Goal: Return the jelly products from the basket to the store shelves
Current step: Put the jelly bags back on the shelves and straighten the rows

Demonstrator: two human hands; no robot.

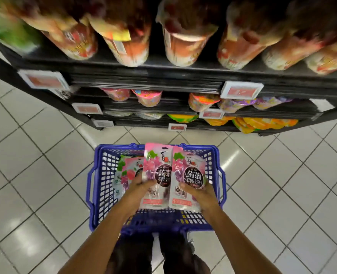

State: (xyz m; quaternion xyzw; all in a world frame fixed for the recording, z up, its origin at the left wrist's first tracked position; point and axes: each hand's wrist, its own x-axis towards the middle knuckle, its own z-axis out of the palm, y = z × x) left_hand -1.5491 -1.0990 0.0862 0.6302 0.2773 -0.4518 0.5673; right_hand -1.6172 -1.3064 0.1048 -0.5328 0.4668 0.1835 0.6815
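Observation:
A blue plastic basket (96, 186) stands on the tiled floor in front of my feet. My left hand (139, 187) grips a pink jelly pouch (157, 165) by its lower part. My right hand (198, 192) grips a second, matching pink jelly pouch (189, 171) beside it. Both pouches are held upright, side by side, over the basket. More pink jelly pouches (127, 171) lie inside the basket at the left, partly hidden by my left hand.
Black store shelves (144, 80) rise straight ahead, several tiers deep. Large jelly tubs (183, 46) fill the top tier, smaller cups (150, 97) the middle, yellow and orange bags (262, 123) the lowest. Price tags (240, 89) hang on the shelf edges. White tiled floor (35, 175) surrounds the basket.

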